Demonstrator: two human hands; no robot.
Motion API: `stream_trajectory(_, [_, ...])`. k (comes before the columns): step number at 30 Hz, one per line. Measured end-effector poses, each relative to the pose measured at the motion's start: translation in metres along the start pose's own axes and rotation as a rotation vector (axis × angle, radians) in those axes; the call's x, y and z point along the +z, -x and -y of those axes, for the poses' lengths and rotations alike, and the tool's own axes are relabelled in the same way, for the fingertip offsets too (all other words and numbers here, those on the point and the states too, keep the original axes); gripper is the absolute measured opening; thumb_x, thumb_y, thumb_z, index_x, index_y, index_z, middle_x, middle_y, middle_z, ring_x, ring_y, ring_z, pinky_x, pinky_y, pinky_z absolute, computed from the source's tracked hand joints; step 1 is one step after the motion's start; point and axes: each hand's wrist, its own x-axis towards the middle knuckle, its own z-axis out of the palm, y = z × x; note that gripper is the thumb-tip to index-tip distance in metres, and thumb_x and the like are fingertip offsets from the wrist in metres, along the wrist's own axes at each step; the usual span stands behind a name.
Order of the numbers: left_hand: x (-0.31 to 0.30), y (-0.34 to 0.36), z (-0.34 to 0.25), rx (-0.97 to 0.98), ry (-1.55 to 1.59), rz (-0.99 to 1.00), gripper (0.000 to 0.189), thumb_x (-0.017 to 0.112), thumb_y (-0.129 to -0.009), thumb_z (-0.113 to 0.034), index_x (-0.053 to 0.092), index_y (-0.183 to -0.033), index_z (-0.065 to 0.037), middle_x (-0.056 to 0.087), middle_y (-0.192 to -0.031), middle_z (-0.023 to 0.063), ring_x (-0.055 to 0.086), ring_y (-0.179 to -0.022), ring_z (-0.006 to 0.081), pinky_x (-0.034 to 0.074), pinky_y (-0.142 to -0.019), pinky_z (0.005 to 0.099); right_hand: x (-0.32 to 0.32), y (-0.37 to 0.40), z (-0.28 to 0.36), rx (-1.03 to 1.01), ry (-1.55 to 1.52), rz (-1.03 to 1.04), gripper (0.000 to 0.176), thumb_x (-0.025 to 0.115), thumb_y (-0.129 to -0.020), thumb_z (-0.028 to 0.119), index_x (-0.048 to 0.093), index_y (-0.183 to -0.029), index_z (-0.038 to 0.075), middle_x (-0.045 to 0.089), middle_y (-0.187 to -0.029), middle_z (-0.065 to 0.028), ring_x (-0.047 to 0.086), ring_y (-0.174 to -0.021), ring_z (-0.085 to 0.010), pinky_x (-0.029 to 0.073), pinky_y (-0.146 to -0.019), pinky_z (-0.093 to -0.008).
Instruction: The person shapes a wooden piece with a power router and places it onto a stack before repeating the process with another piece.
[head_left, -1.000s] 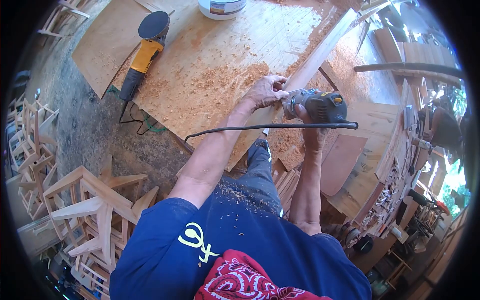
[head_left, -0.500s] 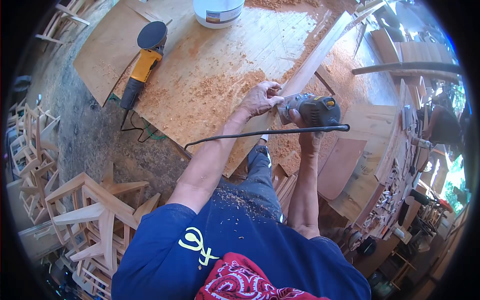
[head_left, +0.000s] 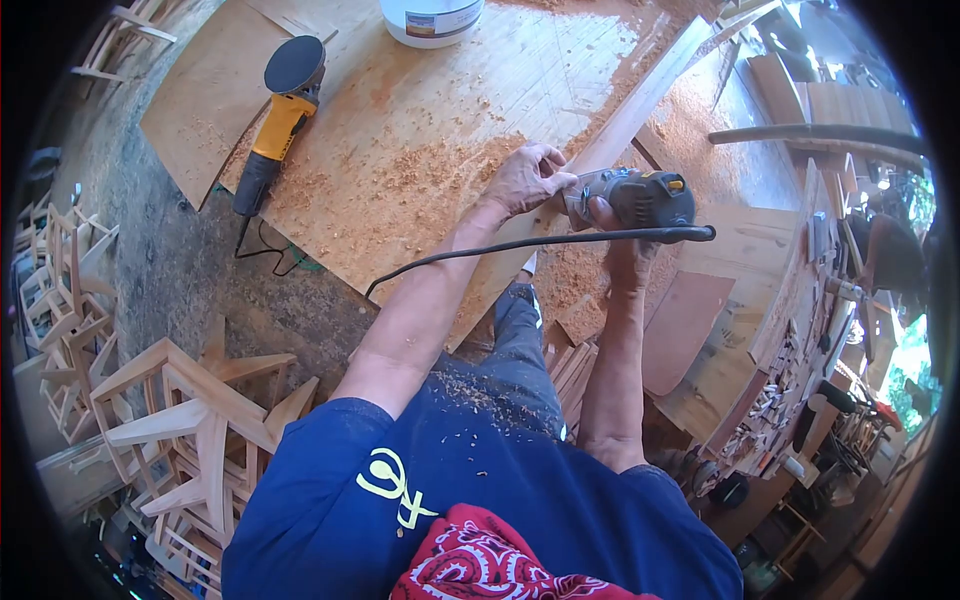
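At two o'clock, the person's right hand grips one grey-black, rounded power tool near one long, pale wooden board pointing to one o'clock. The left hand bends thumb and fingers beside the tool; whether they pinch anything cannot be told. One yellow-and-black disc sander lies at ten.

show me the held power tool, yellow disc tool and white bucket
held power tool (head_left: 654, 200), head view, dark motor housing
yellow disc tool (head_left: 281, 127), head view, yellow body
white bucket (head_left: 432, 24), head view, labelled side

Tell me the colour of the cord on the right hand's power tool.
Black; the cord shows best in the head view.
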Motion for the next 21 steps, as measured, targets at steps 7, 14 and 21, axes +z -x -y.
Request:
stream_trajectory(7, [0.007, -0.018, 0.001, -0.001, 0.021, -0.011, 0.039, 0.082, -0.081, -0.032, 0.072, -0.103, -0.001, 0.072, -0.088, 0.0101, 0.069, -0.081, 0.0171, 0.056, -0.077, 0.0313, -0.001, -0.017, 0.007, -0.063, 0.073, 0.006, 0.037, 0.084, -0.078, 0.019, 0.064, -0.106, 0.005, 0.063, -0.099, -0.0030, 0.058, -0.089, -0.0184, 0.049, -0.081, -0.0365])
stream_trajectory(14, [0.010, -0.041, -0.005, -0.004, 0.015, -0.002, 0.037, 0.082, -0.081, -0.034, 0.073, -0.100, -0.003, 0.071, -0.083, 0.0072, 0.066, -0.076, 0.0137, 0.054, -0.072, 0.0290, -0.005, -0.041, 0.004, -0.100, 0.101, 0.005, 0.030, 0.084, -0.076, 0.015, 0.065, -0.098, 0.005, 0.062, -0.096, -0.0031, 0.057, -0.086, -0.0187, 0.048, -0.079, -0.0369])
stream_trajectory(21, [0.016, -0.066, -0.006, 0.021, -0.018, -0.020, 0.036, 0.082, -0.081, -0.036, 0.074, -0.098, -0.005, 0.072, -0.080, 0.0058, 0.065, -0.072, 0.0120, 0.053, -0.069, 0.0276, -0.007, -0.066, -0.001, -0.144, 0.028, -0.010, 0.032, 0.083, -0.076, 0.009, 0.062, -0.100, 0.004, 0.061, -0.096, -0.0018, 0.056, -0.085, -0.0168, 0.049, -0.077, -0.0349])
